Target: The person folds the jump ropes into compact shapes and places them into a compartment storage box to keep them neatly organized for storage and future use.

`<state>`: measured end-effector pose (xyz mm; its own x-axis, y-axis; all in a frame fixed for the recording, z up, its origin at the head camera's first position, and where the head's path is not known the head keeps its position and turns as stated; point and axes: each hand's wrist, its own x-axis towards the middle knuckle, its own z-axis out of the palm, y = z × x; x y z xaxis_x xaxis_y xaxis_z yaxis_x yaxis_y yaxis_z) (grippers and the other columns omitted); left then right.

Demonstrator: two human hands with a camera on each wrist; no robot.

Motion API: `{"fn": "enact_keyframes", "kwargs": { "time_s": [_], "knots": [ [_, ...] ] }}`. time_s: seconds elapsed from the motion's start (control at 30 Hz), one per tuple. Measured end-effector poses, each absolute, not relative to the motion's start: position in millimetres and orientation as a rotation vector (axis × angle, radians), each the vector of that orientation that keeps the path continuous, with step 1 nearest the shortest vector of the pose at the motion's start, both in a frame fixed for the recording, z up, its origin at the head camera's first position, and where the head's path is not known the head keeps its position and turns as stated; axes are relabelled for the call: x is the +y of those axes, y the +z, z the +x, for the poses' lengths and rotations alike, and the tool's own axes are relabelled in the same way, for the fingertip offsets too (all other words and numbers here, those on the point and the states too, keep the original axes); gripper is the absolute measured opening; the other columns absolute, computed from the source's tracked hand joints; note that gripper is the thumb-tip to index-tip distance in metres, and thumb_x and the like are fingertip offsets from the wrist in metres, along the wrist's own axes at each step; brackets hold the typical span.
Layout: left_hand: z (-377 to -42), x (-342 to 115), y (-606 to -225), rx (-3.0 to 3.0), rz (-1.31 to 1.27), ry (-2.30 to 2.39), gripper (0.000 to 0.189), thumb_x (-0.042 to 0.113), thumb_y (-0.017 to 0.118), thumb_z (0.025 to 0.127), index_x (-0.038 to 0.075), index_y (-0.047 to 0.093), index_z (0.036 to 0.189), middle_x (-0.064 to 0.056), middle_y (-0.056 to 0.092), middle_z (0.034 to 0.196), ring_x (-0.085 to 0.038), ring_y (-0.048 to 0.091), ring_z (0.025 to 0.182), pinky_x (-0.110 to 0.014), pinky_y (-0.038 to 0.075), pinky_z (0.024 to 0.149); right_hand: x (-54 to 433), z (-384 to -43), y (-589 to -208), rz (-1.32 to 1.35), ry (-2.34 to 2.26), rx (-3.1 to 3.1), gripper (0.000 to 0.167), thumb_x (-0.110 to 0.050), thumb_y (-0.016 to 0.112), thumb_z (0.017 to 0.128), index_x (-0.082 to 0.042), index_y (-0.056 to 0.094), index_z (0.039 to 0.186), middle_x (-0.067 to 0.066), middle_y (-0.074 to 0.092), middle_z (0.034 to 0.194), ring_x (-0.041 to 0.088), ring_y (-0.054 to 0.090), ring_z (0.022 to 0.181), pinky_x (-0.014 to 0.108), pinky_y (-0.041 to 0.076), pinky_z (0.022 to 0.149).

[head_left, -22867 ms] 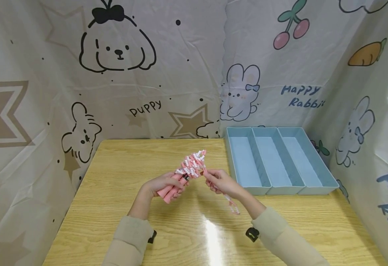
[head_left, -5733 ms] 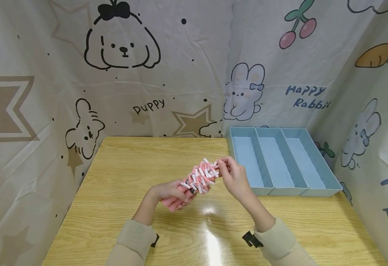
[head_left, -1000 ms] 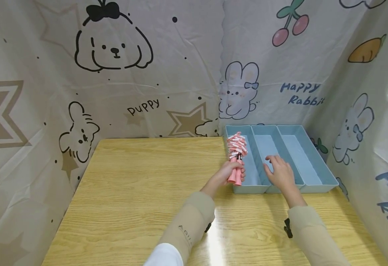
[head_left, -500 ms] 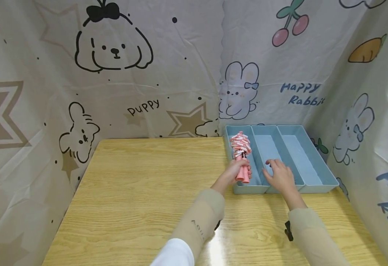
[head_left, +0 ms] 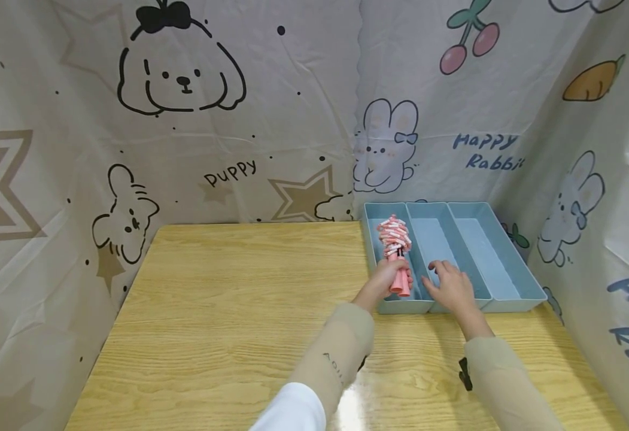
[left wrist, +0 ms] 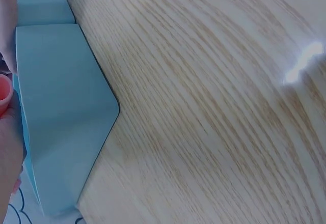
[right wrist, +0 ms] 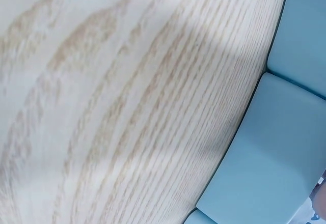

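Note:
My left hand [head_left: 385, 276] grips the two pink handles of a beaded jump rope [head_left: 394, 234]. Its pink and white beaded cord is wound into a tight bundle beyond the fingers. Rope and hand are over the left compartment of a light blue three-part tray [head_left: 404, 306]; whether the rope touches the tray floor I cannot tell. Over the middle compartment hovers my right hand [head_left: 453, 288], fingers loosely bent and holding nothing. In the left wrist view one handle's round end [left wrist: 4, 92] peeks out by the hand at the left edge. The right wrist view catches only a bit of fingertip [right wrist: 321, 201].
The tray stands at the back right of a wooden table [head_left: 228, 311], and its right compartment [head_left: 489, 257] holds nothing visible. A printed cloth [head_left: 292, 108] with cartoon animals hangs behind and along both sides.
Earlier, both hands worked on the rope over the table, the right winding its cord end. The left hand then carried the bundle to the tray, shifting slightly right lately. The right hand let go.

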<state>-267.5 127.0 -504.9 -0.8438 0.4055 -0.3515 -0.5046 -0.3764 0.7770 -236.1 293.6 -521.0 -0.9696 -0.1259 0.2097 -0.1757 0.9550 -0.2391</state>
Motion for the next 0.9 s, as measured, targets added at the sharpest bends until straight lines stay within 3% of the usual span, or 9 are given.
{"fn": "enact_keyframes", "kwargs": {
  "time_s": [0.37, 0.67, 0.8, 0.9],
  "knots": [
    [-263, 137, -510, 1.229, -0.183, 2.2, 0.018, 0.0, 0.043, 0.084, 0.006, 0.047, 0.067, -0.003, 0.049, 0.058, -0.012, 0.05, 0.046, -0.023, 0.046, 0.044, 296, -239, -521, 0.209, 0.374, -3.073, 0.034, -0.028, 0.05, 0.089, -0.002, 0.05, 0.111, 0.02, 0.055, 0.101, 0.037, 0.054, 0.091, 0.056, 0.04, 0.075],
    [-269, 145, -520, 1.21, -0.314, 2.187, 0.009, 0.002, 0.045, 0.083, -0.002, 0.049, 0.076, -0.007, 0.049, 0.061, -0.016, 0.05, 0.048, -0.028, 0.049, 0.051, 294, -240, -522, 0.208, 0.361, -3.118, 0.039, -0.029, 0.045, 0.091, 0.0, 0.048, 0.118, 0.023, 0.053, 0.11, 0.041, 0.051, 0.1, 0.061, 0.037, 0.083],
    [-310, 174, -602, 1.159, -0.278, 2.219, 0.012, 0.007, 0.05, 0.081, -0.004, 0.05, 0.078, -0.011, 0.053, 0.065, -0.022, 0.055, 0.052, -0.035, 0.052, 0.056, 294, -239, -522, 0.212, 0.383, -3.117, 0.04, -0.029, 0.045, 0.091, 0.0, 0.047, 0.119, 0.024, 0.053, 0.112, 0.041, 0.051, 0.102, 0.061, 0.036, 0.085],
    [-351, 202, -684, 1.08, -0.256, 2.216, 0.014, 0.011, 0.051, 0.079, -0.003, 0.052, 0.075, -0.011, 0.057, 0.065, -0.024, 0.058, 0.053, -0.038, 0.053, 0.054, 295, -239, -522, 0.21, 0.399, -3.116, 0.04, -0.028, 0.044, 0.091, 0.001, 0.047, 0.119, 0.024, 0.053, 0.111, 0.041, 0.051, 0.102, 0.061, 0.036, 0.084]
  ]
}}
